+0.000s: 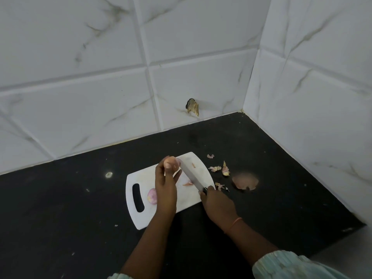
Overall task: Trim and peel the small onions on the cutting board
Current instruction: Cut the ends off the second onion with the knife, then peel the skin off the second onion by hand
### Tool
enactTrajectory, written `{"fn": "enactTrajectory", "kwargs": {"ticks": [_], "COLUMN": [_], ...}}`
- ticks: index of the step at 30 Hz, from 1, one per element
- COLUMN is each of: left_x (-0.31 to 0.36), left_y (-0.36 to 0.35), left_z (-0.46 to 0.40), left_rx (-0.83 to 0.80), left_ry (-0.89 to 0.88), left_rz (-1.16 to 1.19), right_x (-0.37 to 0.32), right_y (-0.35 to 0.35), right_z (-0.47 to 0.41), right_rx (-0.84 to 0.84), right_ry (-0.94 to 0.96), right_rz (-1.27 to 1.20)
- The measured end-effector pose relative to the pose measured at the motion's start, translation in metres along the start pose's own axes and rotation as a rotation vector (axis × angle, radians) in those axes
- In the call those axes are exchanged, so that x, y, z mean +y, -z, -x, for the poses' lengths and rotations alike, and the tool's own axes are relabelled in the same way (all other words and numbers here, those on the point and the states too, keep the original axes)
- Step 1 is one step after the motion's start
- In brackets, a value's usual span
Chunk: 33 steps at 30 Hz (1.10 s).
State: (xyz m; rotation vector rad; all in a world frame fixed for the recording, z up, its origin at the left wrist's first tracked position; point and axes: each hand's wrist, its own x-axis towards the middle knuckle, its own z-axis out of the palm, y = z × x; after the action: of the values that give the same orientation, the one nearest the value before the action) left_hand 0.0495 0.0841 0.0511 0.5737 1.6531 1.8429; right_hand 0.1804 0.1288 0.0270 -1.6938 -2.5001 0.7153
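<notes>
A white cutting board [141, 176] with a black handle slot lies on the dark countertop. My left hand [166, 184] pinches a small pinkish onion [174, 162] at its fingertips over the board's far end. My right hand [216, 206] grips a knife [191, 176] by its dark handle, and the blade's tip rests against that onion. A second small onion [152, 196], pale pink, lies on the board just left of my left wrist. A thin strip of peel [188, 184] sits on the board beside the blade.
Loose onion skins [216, 168] are scattered on the black counter [60, 208] right of the board, with a larger brownish skin [244, 181] further right. White marble tiles form a corner behind and to the right. A chipped hole [192, 107] marks the back wall.
</notes>
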Motion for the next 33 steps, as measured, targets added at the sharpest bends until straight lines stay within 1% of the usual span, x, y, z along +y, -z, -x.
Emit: {"fn": "enactTrajectory", "kwargs": {"ticks": [1, 2, 4, 5, 8, 12, 16, 19, 23, 27, 29, 32, 33], "left_x": [0.006, 0.011, 0.019, 0.022, 0.031, 0.035, 0.039, 0.044, 0.050, 0.050, 0.050, 0.049, 0.049], "left_y": [0.002, 0.005, 0.012, 0.015, 0.019, 0.025, 0.031, 0.034, 0.036, 0.037, 0.039, 0.045, 0.048], "left_z": [0.001, 0.002, 0.004, 0.005, 0.012, 0.016, 0.019, 0.019, 0.018, 0.014, 0.011, 0.007, 0.007], "left_rx": [0.015, 0.026, 0.039, 0.047, 0.055, 0.051, -0.031, -0.093, -0.150, -0.167, -0.166, -0.170, -0.172], "left_ry": [0.074, 0.143, 0.245, 0.288, 0.415, 0.519, 0.567, 0.576, 0.598, 0.626, 0.632, 0.632, 0.629], "left_rz": [0.081, 0.147, 0.239, 0.280, 0.416, 0.536, 0.593, 0.590, 0.579, 0.576, 0.568, 0.543, 0.535], "right_x": [0.001, 0.001, 0.002, 0.003, 0.003, -0.004, -0.007, -0.005, -0.012, -0.016, -0.018, -0.019, -0.020], "right_y": [0.002, 0.004, 0.009, 0.011, 0.016, 0.010, -0.001, -0.005, -0.012, -0.022, -0.021, -0.011, -0.008], "right_z": [0.001, 0.002, 0.004, 0.006, 0.010, 0.020, 0.024, 0.020, 0.016, 0.018, 0.018, 0.009, 0.003], "right_rx": [0.009, 0.051, 0.194, 0.236, 0.220, 0.219, 0.196, 0.194, 0.104, 0.069, 0.095, 0.233, 0.275], "right_ry": [0.002, 0.005, 0.013, 0.016, -0.022, -0.028, -0.055, -0.044, -0.031, -0.032, -0.029, -0.010, 0.002], "right_rz": [-0.009, -0.016, -0.041, -0.045, -0.012, -0.046, -0.068, -0.018, 0.053, -0.035, -0.037, 0.031, 0.010]}}
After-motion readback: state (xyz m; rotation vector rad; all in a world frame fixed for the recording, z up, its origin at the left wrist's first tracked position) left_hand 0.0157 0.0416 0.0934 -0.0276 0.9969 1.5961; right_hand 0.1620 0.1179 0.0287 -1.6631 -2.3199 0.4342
